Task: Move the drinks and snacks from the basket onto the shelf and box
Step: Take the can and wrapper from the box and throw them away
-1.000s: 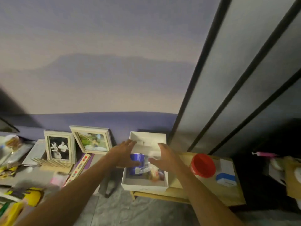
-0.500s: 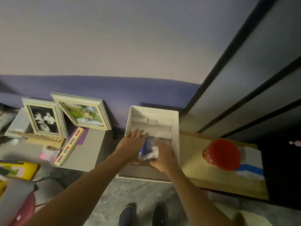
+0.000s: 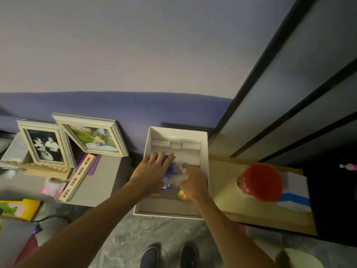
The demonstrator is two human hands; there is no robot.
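Right now the blue packet (image 3: 167, 172) lies directly under the left hand (image 3: 149, 174), whose spread fingers press it flat; the right hand (image 3: 193, 183), just beside it, pinches its clear wrapper (image 3: 178, 171) inside the box (image 3: 204, 151).

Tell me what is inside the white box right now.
Inside the white box: a blue packet, a clear crinkly wrapper and something yellow-orange. The left hand and right hand cover most of them, so what else lies beneath cannot be seen.
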